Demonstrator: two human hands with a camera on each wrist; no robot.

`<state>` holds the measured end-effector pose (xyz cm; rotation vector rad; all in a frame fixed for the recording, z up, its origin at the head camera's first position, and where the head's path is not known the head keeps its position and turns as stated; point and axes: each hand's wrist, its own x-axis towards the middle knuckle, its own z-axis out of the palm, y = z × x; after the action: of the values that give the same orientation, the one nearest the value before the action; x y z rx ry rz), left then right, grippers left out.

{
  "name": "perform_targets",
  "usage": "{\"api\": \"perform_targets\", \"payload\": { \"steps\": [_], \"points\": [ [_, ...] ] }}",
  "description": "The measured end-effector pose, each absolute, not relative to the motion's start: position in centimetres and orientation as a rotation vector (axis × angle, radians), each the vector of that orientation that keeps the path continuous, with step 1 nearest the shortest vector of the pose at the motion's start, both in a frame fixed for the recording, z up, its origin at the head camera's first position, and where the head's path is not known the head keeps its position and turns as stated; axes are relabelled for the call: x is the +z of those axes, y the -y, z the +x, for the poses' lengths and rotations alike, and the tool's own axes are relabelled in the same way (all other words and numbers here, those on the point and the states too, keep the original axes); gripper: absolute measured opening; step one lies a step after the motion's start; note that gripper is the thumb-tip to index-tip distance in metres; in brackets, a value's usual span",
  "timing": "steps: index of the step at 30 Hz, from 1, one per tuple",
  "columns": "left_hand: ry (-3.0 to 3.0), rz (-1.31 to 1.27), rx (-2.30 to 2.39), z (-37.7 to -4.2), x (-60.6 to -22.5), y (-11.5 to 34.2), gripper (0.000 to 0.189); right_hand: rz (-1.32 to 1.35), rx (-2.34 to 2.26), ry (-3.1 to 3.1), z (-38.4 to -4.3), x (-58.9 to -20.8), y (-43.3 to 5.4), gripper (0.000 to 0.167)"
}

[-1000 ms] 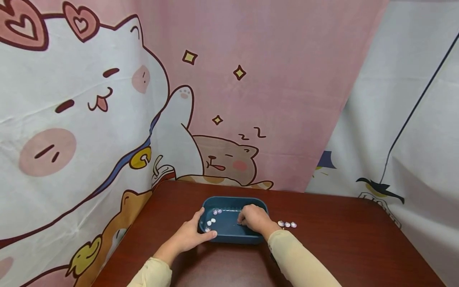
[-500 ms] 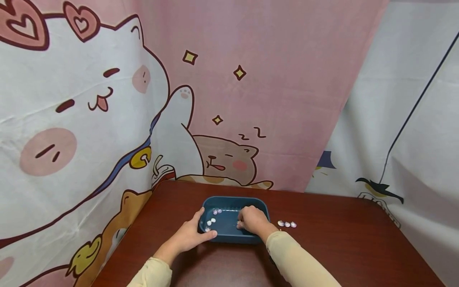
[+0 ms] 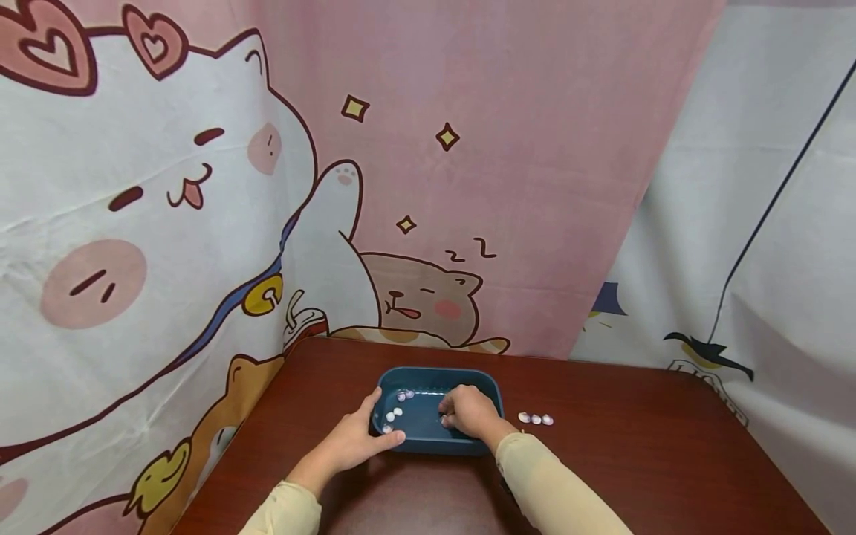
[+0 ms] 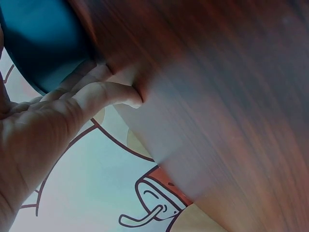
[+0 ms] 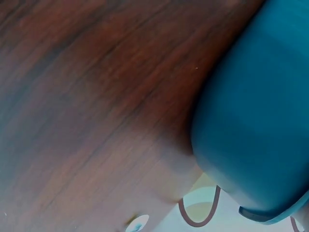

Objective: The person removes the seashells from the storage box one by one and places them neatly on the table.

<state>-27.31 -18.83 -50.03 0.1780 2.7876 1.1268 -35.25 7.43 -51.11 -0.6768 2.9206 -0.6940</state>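
Observation:
A dark blue rectangular tub stands on the table. My left hand grips its near-left corner, thumb over the front rim and fingers along the left outer wall. Several small white and purple shells lie loose inside along the tub's left end. Reaching over the tub's right side, my right hand is down inside, its bent fingertips low by the floor near the middle. Whether anything small sits between those fingertips cannot be made out. The right wrist view shows mostly the tub's outer wall.
Three more shells lie in a short row on the dark red wooden table, right of the tub. Behind the table hangs a cloth printed with cartoon animals, which also covers the left and right sides.
My right hand's fingertips shift slightly left inside the tub, and the fingers look a little more spread. The left hand, the tub and the visible shells keep their places.

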Motion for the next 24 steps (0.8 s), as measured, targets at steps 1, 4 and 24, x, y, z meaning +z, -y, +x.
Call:
{"api": "perform_targets", "payload": {
  "steps": [1, 4, 24],
  "points": [
    [-2.787, 0.179, 1.129, -27.3, -50.0, 18.8, 0.113, -0.676, -0.703, -2.928, -35.3, -51.1, -7.4, 0.012],
    [-2.787, 0.178, 1.128, -27.3, -50.0, 18.8, 0.112, -0.672, -0.716, -2.946, -35.3, -51.2, -7.4, 0.008],
    [-2.797, 0.149, 1.100, -27.4, -50.1, 18.8, 0.112, -0.601, -1.227, -2.750, -35.6, -46.5, -11.5, 0.019]
  ]
}}
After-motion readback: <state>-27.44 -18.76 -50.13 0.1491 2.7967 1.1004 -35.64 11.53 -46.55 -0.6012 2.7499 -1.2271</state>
